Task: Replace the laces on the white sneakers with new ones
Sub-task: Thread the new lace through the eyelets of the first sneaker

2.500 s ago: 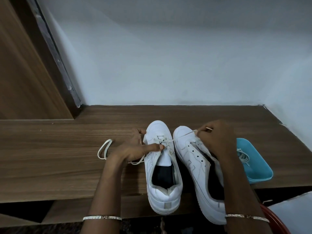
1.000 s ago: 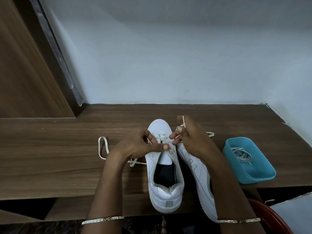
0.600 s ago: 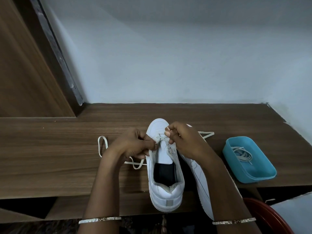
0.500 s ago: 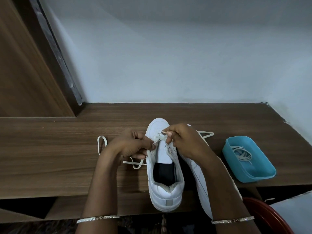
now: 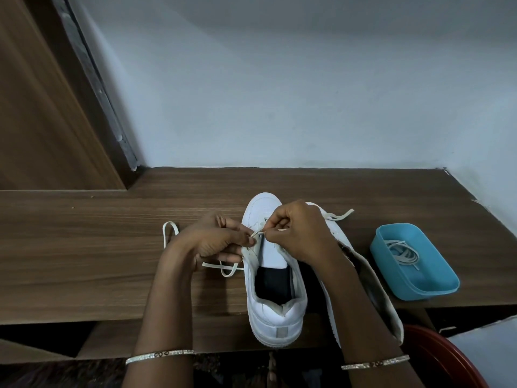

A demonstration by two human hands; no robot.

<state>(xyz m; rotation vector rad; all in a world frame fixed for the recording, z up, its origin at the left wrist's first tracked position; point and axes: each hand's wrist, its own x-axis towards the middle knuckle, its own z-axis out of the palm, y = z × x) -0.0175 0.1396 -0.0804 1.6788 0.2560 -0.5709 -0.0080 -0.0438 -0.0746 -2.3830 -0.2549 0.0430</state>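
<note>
On a wooden desk (image 5: 84,247), left hand (image 5: 215,242) and right hand (image 5: 299,233) meet over the far eyelets of the left white sneaker (image 5: 275,306) — curled fingers of each pinching a cream lace (image 5: 212,265), seemingly to steady and thread it — blue tray (image 5: 428,294) of laces at right.

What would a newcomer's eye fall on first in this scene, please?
The eye lands first on the white sneaker at the near edge of the table, where the left hand and right hand pinch a pale lace over its eyelets. Next comes the blue tray to the right, with more laces coiled inside.
</note>
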